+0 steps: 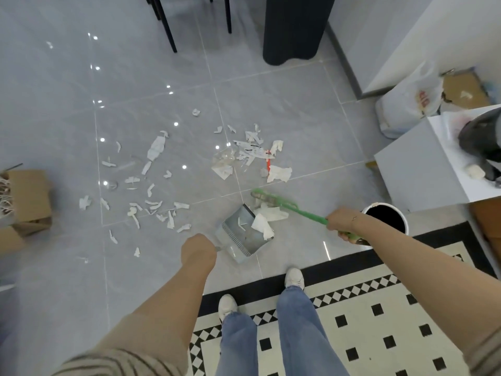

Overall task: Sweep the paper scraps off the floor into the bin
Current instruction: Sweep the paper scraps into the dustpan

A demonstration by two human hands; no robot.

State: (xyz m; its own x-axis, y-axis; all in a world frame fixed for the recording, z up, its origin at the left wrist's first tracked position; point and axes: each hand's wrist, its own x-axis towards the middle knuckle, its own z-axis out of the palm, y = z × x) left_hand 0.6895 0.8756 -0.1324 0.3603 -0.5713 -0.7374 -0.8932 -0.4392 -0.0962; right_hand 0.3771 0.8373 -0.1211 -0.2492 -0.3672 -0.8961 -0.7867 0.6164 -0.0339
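Over on the left, loose paper scraps (151,202) lay scattered, well beyond the dustpan (244,234) gripped by the left hand (199,249). Rightward, the right hand (343,222) clutched the green broom (284,206) near the bin (385,218); a brisk stroke could have flicked pieces past the pan.

Open brown cardboard box (25,202) at left edge. Black-and-white checkered rug (379,308) underfoot. Thin black chair legs (168,25) up top, dark ribbed cylindrical base (294,28) beside them. White plastic bag (406,104) against white cabinet (423,169), right.
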